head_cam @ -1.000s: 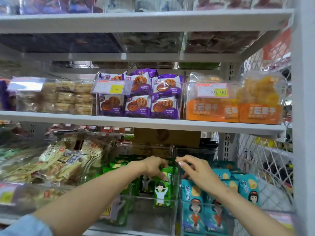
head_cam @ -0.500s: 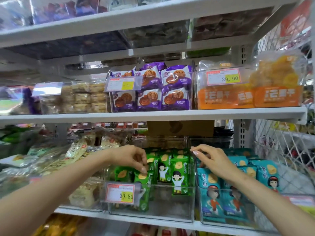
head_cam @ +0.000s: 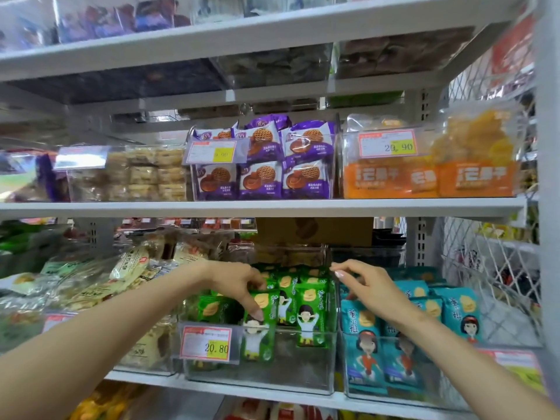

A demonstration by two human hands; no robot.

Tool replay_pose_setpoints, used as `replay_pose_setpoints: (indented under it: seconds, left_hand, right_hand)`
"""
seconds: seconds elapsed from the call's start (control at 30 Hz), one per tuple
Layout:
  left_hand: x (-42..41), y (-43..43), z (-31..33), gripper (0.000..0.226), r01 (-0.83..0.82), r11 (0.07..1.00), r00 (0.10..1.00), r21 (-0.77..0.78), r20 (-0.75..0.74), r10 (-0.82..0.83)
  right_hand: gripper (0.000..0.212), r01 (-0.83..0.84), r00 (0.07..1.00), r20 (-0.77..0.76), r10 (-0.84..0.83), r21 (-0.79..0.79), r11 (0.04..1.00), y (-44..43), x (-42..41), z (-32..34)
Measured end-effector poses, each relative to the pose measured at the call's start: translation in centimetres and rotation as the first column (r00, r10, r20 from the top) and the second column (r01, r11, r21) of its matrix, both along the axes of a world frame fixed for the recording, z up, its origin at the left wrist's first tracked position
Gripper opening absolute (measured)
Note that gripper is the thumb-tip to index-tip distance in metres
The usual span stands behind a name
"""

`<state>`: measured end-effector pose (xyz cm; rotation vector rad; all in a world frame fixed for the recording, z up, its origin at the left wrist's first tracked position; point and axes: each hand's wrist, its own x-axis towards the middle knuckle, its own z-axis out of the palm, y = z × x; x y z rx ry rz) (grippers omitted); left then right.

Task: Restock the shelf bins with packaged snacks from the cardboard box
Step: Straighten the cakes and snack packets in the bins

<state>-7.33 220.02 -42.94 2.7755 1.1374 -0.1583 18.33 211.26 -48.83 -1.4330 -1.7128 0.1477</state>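
Note:
A clear bin (head_cam: 303,374) on the lower shelf holds several green snack packets (head_cam: 310,316) standing upright, with a 20.80 price tag (head_cam: 207,344) on its front. My left hand (head_cam: 239,283) reaches in from the left and pinches the top of the front green packet (head_cam: 257,338), which stands against the bin's front wall. My right hand (head_cam: 371,287) hovers at the bin's right wall with its fingers loosely bent. Its fingertips are over the rim between the green and the teal packets (head_cam: 366,353), and it holds nothing that I can see.
A second clear bin (head_cam: 436,392) of teal packets stands right of the green one, and bagged biscuits (head_cam: 133,268) lie to the left. The shelf above (head_cam: 272,209) carries purple cookie packs (head_cam: 306,160) and orange packs (head_cam: 391,177). A brown cardboard box (head_cam: 315,231) sits behind the bins. Wire mesh (head_cam: 491,277) closes the right side.
My view has tilted upward, so the bins sit lower in the frame. My left hand has shifted left and drawn a green packet forward to the bin's front. My right hand has barely moved.

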Motion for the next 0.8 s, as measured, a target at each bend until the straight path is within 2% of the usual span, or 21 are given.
replay_pose_setpoints:
  seconds: [0.1,0.23,0.33,0.47,0.6,0.8]
  left_hand:
    - [1.9,0.3,0.9,0.049,0.037,0.994,0.994,-0.102,0.102,-0.026]
    - [4.2,1.6,0.0,0.068,-0.005,0.996,0.995,-0.087,0.096,0.014]
    - [4.9,3.0,-0.9,0.073,-0.033,0.999,0.999,-0.034,0.02,0.034]
    - [5.5,4.0,-1.7,0.068,-0.034,0.987,0.996,0.156,-0.071,0.046]
    - [6.0,4.8,-2.7,0.069,-0.012,0.967,0.991,0.254,-0.127,0.046]
    - [6.2,5.4,-3.0,0.068,-0.017,0.973,0.999,0.228,-0.033,0.025]
  right_hand:
    - [0.019,-0.005,1.0,0.003,0.005,-0.004,1.0,0.3,0.3,-0.2]
    - [0.021,-0.036,0.999,0.003,0.036,0.015,0.999,0.7,0.6,-0.5]
    - [0.021,-0.036,0.999,0.006,0.036,0.01,0.999,0.8,0.8,-0.6]
    - [0.02,-0.042,0.999,0.014,0.041,0.018,0.999,1.0,0.9,-0.7]
    - [0.019,-0.047,0.999,0.009,0.047,0.024,0.999,1.3,1.1,-0.9]
    - [0.021,-0.038,0.999,0.008,0.037,0.03,0.999,1.1,1.0,-0.9]
